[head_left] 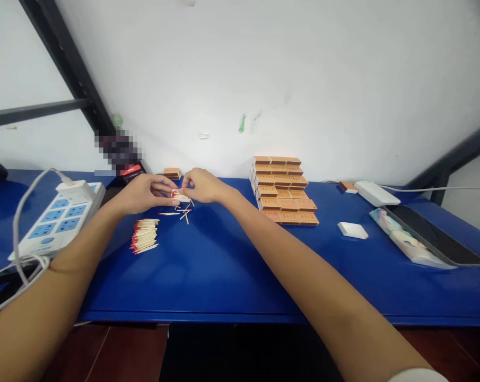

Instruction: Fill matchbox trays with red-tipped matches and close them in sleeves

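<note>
Near the back of the blue table, my left hand (146, 192) holds a small white matchbox tray (181, 199) between thumb and fingers. Red-tipped matches fill the tray. My right hand (203, 185) is at the tray's right end, its fingers curled and pinching at the matches; the fingertips are partly hidden. Several loose matches (186, 216) lie crossed just below the tray. A larger pile of matches (145, 235) lies to the left, heads mostly pointing left, under my left wrist. Behind my hands sits a closed orange matchbox (172, 173).
Stacked orange matchboxes (289, 204) stand against the wall, right of centre. Farther right are a white tray (352, 229), another matchbox (348, 187), a white power adapter (377, 193) and a phone (430, 233) on a packet. A power strip (62, 217) with cables lies left.
</note>
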Tool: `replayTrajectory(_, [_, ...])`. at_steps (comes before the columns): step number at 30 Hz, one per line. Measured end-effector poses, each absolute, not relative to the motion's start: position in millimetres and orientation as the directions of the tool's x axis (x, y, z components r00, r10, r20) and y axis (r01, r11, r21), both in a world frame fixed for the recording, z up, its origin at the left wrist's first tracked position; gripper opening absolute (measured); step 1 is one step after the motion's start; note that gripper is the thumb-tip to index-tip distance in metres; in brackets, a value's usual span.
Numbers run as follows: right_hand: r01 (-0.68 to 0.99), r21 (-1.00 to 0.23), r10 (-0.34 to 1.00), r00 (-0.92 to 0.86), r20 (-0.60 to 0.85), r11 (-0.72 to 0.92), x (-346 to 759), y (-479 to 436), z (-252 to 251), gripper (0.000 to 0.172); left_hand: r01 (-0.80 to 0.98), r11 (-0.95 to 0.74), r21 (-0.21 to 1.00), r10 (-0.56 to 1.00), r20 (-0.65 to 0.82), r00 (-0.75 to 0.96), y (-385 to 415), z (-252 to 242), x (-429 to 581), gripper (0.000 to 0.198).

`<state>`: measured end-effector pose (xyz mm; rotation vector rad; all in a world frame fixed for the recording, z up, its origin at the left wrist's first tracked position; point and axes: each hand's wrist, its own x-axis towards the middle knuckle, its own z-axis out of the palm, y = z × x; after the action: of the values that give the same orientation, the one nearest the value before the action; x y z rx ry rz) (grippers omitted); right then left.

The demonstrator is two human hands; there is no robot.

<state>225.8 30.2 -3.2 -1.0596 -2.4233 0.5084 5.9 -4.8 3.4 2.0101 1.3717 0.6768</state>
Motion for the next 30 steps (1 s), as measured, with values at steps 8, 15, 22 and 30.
replayTrajectory(8, [0.563,-0.491,0.712,-0.677,0.187,0.664,227.4,31.6,-2.7,0.023,0.64,-0.275,0.717,0.94,0.061,0.336,-6.2,5.6,9.1,0.055])
replayTrajectory(15, [0.583,-0.498,0.744,-0.631,0.219,0.642,223.3,28.5,-5.5,0.021,0.634,-0.312,0.707,0.926,0.078,0.368,-7.6,6.7,9.8,0.051])
replayTrajectory(22, [0.607,-0.506,0.766,-0.612,0.194,0.613,230.3,32.2,-4.2,0.025,0.627,-0.311,0.714,0.931,0.097,0.351,-4.0,3.1,7.1,0.056])
replayTrajectory(30, [0.633,-0.492,0.782,-0.594,0.186,0.598,231.9,35.1,-5.7,0.022,0.617,-0.299,0.728,0.936,0.097,0.339,-3.3,1.6,3.3,0.057])
